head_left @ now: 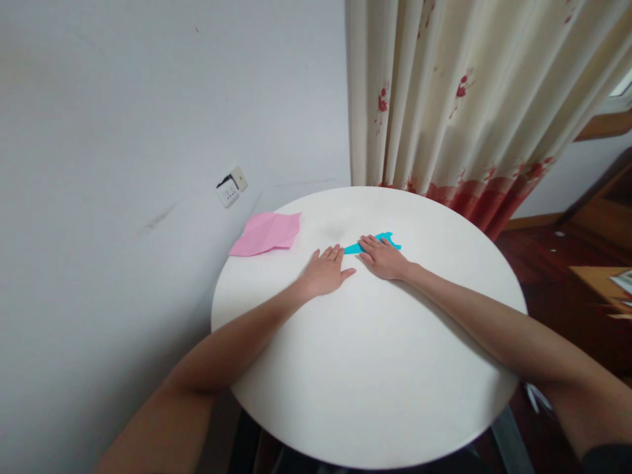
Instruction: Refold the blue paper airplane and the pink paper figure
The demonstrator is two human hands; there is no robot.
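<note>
On round table (375,368) | both hands' fingers flat, spread: right hand (385,258) pressing blue paper (380,241), left hand (326,271) beside | pink paper (269,234) overhangs rim.

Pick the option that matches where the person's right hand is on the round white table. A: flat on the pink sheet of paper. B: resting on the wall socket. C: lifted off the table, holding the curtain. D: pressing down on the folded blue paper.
D: the right hand lies palm-down on the folded blue paper, while the creased pink sheet of paper lies untouched, apart on the round white table.
</note>
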